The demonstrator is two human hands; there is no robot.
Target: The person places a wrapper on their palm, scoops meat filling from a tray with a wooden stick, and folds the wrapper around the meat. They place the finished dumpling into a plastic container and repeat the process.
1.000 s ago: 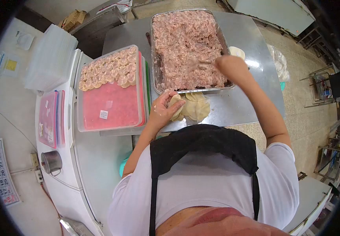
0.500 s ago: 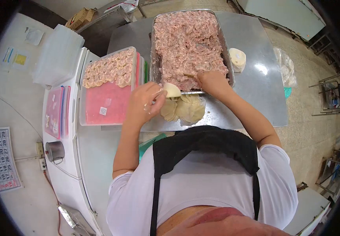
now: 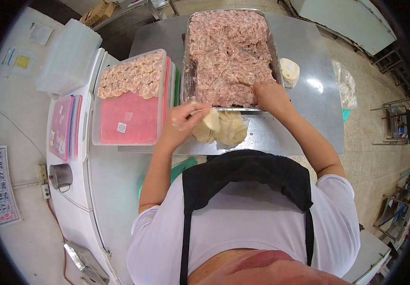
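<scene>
My left hand point(image 3: 184, 120), its fingers closed, pinches a round dough wrapper point(image 3: 211, 120) at the near left corner of the metal tray point(image 3: 278, 61). Minced meat point(image 3: 226, 52) fills most of that tray. Over its near right part, my right hand point(image 3: 270, 96) is closed around a thin stick-like tool point(image 3: 245, 84) whose end is in the meat. Loose wrappers point(image 3: 232, 130) lie spread on the steel table just below the tray. Left of the tray, a plastic container point(image 3: 129, 118) with a pink base holds rows of filled dumplings point(image 3: 131, 76) in its far half.
A round white stack point(image 3: 290, 72) sits right of the tray on the steel table point(image 3: 316, 109). Clear plastic containers point(image 3: 69, 57), coloured lids point(image 3: 62, 126) and a metal mug point(image 3: 61, 175) are at the left. A plastic bag point(image 3: 344, 85) lies beyond the table's right edge.
My right hand has moved slightly right with the tool. The wrapper in my left hand has tilted downward, and that hand has shifted a little. The whole view has shifted slightly.
</scene>
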